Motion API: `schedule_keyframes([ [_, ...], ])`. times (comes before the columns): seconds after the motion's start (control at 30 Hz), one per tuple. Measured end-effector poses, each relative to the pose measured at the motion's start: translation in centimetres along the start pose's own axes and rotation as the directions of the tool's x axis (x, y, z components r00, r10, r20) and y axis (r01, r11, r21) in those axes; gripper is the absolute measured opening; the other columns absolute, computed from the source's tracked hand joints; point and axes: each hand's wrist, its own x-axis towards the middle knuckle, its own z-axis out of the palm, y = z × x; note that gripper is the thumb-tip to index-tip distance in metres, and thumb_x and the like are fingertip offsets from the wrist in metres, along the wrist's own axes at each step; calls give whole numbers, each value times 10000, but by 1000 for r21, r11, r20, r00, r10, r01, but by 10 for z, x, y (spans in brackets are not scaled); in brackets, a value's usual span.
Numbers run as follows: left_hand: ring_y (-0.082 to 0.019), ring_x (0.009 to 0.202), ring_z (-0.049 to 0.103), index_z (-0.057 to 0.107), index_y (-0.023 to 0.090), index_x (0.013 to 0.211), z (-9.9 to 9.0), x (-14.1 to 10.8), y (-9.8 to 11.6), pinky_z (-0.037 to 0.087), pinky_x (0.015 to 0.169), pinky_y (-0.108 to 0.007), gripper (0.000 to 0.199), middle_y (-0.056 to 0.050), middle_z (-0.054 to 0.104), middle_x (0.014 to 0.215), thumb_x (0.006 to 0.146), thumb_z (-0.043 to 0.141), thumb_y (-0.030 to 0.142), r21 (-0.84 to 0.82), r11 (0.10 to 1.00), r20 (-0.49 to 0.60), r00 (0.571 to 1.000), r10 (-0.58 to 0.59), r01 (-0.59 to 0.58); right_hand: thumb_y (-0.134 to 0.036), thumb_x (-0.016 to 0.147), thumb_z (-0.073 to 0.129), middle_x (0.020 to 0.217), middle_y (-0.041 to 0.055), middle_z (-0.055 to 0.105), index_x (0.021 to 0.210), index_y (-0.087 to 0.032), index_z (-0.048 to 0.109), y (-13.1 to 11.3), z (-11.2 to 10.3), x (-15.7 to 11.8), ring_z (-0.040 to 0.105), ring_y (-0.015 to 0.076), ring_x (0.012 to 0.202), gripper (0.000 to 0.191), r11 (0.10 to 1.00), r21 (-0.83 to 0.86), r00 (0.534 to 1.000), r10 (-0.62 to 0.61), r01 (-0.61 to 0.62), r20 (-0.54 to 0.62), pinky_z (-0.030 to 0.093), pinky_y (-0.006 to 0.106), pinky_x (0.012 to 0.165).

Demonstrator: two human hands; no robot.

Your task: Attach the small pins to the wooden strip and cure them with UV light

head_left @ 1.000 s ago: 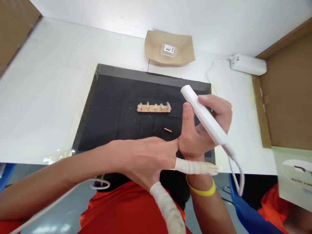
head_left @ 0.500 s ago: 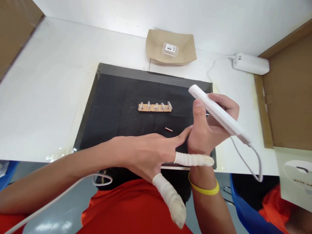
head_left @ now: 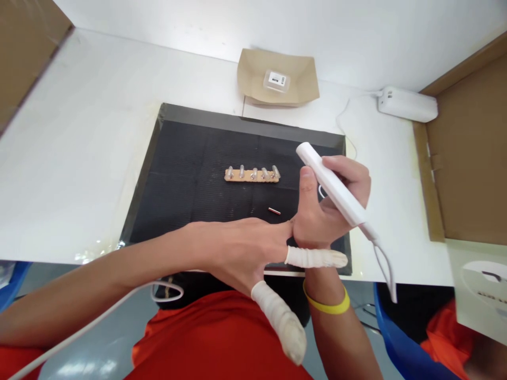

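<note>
- R hand [head_left: 317, 219]: closed round a corded white pen-shaped handpiece [head_left: 335, 186]; thumb along its side. Held above R part of black mat [head_left: 190, 153], tilted, blunt end twd mat's far side.
- L hand [head_left: 245, 245]: reaches over mat's near edge, touching heel of R hand. Thumb & index spread wide, each in a white finger cot [head_left: 315, 258]; other fingers partly hidden, can't tell exact pose.
- Yellow wristband [head_left: 328, 307]: R wrist, just this side of mat's near edge.
- Tan strip [head_left: 247, 177] w/ 5 clear tubes [head_left: 276, 171]: approx. mid-mat, tubes at differing angles.
- Small red rod [head_left: 274, 211]: on mat, between its middle & near edge.
- Kraft tray [head_left: 247, 84]: just beyond mat's far edge, w/ labelled clear plastic box [head_left: 276, 81] inside.
- White power unit [head_left: 407, 104], cable attached: off mat's far R corner, on white table [head_left: 91, 132].
</note>
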Motion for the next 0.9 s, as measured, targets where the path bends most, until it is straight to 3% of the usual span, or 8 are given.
schedule_keyframes([
  [0.1, -400, 1215, 675, 319, 464, 1631, -1, 0, 1, 591, 865, -401, 1185, -129, 313, 1693, 622, 824, 826, -16, 999, -9, 999, -34, 34, -155, 879, 732, 1006, 16, 660, 1069, -227, 673, 6, -4, 1, 665, 209, 959, 211, 1000, 4, 999, 30, -30, -25, 582, 440, 868],
  [0.27, -388, 1204, 689, 328, 490, 1619, -4, -2, 2, 601, 887, -432, 1194, -103, 123, 1762, 591, 813, 854, -62, 995, -21, 997, -73, 72, -158, 854, 746, 1014, 12, 650, 1087, -230, 681, 12, -10, 3, 658, 199, 960, 252, 997, 54, 997, 50, -47, -52, 562, 415, 876],
  [0.47, -425, 1260, 656, 367, 478, 1607, -4, 1, 4, 597, 884, -431, 1153, -122, 243, 1728, 609, 832, 822, -23, 999, -32, 999, -33, 32, -183, 877, 735, 1024, 23, 656, 1089, -232, 663, 6, -6, -2, 663, 205, 972, 230, 998, -14, 998, 61, -61, -24, 571, 431, 882],
  [0.57, -410, 1151, 706, 308, 468, 1633, -5, 1, 6, 601, 814, -418, 1183, -173, 168, 1746, 628, 814, 831, 38, 999, 6, 999, -38, 37, -232, 893, 732, 1030, 22, 652, 1094, -243, 658, 9, -7, -4, 668, 211, 969, 215, 997, -36, 998, 63, -63, -22, 580, 445, 878],
  [0.67, -369, 1047, 728, 234, 482, 1651, -7, -1, 7, 601, 807, -441, 1226, -195, 28, 1770, 627, 801, 846, 86, 994, 40, 997, -68, 64, -196, 885, 741, 1018, 12, 648, 1071, -234, 673, 12, -12, -3, 656, 190, 965, 202, 987, 30, 987, 162, -161, -25, 568, 405, 876],
  [0.77, -344, 1061, 700, 158, 523, 1651, -8, -5, 6, 600, 864, -476, 1247, -127, -127, 1782, 625, 772, 877, 59, 998, 40, 999, -15, 12, -171, 862, 763, 999, 4, 655, 1029, -225, 684, 14, -20, -2, 653, 184, 969, 193, 948, 92, 951, 308, -304, -32, 556, 396, 902],
  [0.9, -313, 1084, 662, 169, 528, 1647, -8, -9, 8, 578, 954, -488, 1218, -56, -183, 1780, 635, 732, 906, 2, 1000, 0, 1000, 18, -18, -214, 829, 797, 986, 1, 661, 1005, -221, 672, 12, -30, -1, 667, 185, 943, 216, 896, 126, 895, 438, -427, -85, 568, 399, 892],
])
